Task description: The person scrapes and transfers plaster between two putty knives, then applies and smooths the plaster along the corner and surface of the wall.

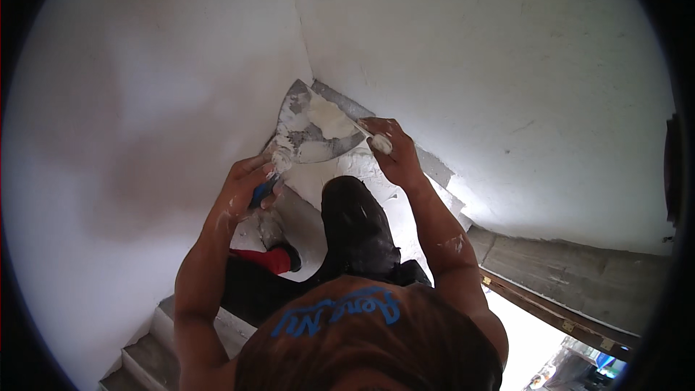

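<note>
In the head view, my left hand (242,181) is closed on a blue handle (264,192) smeared with white paste. Beside it, a wide grey metal blade (297,123) with a patch of white putty (329,114) lies over the corner; whether it joins that handle is hard to make out. My right hand (391,148) is closed on a paste-coated putty knife (376,141), its narrow end at the right edge of the wide blade, by the putty.
White walls (470,65) meet above a grey skirting strip (433,159). My bent knee (351,210) is between my arms, near a red-socked foot (271,261). Concrete steps (141,358) descend at lower left; a ledge (550,271) with a wooden edge borders a bright opening at lower right.
</note>
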